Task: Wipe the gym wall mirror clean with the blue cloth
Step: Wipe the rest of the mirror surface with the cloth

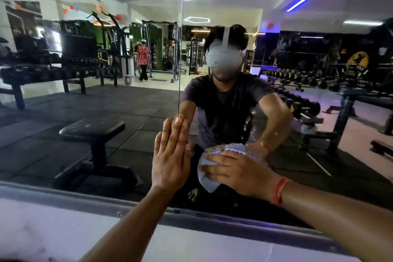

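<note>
**Low down on the glass, mid-wipe**

Clearly the wiping itself is the step in hand. The person crouches close to the wall mirror (106, 70), working a patch near its bottom edge, just above the grey frame strip (85, 198). The right hand (240, 173) lies flat over the bunched blue cloth (207, 179), its fingers (214, 158) spread wide and straight, pressing the cloth against the glass rather than clutching it. The cloth shows pale, more grey-blue than bright, and peeks out above and below the palm. A red thread band (280, 190) circles that wrist.

The left hand (171, 159) rests beside it, palm on the mirror, fingers straight and held together, pointing upward. It holds nothing; I judge it a brace for balance. It sits just right of the vertical seam (182, 49) between two mirror panels.

Next, I would guess, the cloth needs sweeping sideways or upward with steady pressure, and the bracing palm wants lifting away, since bare skin may leave a print needing its own pass. How much glass is already clean I cannot tell.
</note>
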Demonstrator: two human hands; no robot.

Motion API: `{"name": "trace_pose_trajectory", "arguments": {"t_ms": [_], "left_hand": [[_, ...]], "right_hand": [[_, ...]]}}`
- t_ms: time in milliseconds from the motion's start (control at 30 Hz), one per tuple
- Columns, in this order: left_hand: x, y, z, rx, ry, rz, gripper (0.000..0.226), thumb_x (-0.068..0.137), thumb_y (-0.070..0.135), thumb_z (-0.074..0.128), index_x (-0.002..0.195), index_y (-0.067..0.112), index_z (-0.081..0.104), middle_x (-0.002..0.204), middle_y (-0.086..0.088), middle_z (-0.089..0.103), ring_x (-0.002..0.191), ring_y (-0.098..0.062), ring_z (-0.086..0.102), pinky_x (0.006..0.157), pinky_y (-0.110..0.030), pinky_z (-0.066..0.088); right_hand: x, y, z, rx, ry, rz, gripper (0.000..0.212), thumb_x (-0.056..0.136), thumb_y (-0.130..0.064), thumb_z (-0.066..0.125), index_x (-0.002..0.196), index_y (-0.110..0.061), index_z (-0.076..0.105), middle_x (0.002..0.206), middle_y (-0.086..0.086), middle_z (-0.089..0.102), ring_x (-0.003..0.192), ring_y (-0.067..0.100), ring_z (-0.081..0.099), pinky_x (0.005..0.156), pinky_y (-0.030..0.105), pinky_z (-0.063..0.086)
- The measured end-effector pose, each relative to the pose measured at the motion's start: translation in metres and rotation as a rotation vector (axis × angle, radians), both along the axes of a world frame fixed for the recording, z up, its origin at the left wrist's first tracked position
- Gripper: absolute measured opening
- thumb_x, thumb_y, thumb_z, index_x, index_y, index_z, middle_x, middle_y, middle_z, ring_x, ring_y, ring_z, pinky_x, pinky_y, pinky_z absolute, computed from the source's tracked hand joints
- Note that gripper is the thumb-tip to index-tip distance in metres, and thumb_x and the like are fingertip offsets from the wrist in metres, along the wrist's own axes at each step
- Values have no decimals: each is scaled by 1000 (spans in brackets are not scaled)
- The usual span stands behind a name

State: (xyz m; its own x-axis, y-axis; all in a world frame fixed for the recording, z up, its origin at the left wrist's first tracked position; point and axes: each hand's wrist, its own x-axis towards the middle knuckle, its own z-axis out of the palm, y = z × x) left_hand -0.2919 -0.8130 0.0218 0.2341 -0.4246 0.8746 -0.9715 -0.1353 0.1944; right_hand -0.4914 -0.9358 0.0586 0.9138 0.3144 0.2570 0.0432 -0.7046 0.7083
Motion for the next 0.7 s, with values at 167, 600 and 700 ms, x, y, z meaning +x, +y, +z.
{"name": "trace_pose_trajectory", "arguments": {"t_ms": [167, 600, 700], "left_hand": [[-1, 7, -4, 19, 10, -15, 64, 106, 34, 31, 164, 33, 3, 172, 10, 3, 159, -19, 1, 127, -32, -3], [-32, -12, 44, 55, -234, -50, 61, 107, 27, 40, 163, 16, 19, 172, 1, 9, 159, -22, 2, 128, -47, 11], [-34, -19, 66, 55, -331, -68, 58, 108, 29, 37, 163, 15, 22, 171, -1, 14, 159, -23, 6, 127, -49, 16]], "right_hand": [[-22, -16, 99, 36, -538, 2, 42, 108, -6, 35, 145, -11, 54, 157, 4, 44, 147, 34, 41, 115, 54, 37], [-63, -19, 95, 114, -721, -165, 45, 103, 5, 36, 134, -7, 66, 148, 5, 57, 147, 39, 39, 114, 59, 38], [-51, -6, 46, 117, -617, -105, 39, 100, 6, 46, 130, -3, 68, 143, 10, 62, 142, 40, 46, 111, 57, 42]]}}
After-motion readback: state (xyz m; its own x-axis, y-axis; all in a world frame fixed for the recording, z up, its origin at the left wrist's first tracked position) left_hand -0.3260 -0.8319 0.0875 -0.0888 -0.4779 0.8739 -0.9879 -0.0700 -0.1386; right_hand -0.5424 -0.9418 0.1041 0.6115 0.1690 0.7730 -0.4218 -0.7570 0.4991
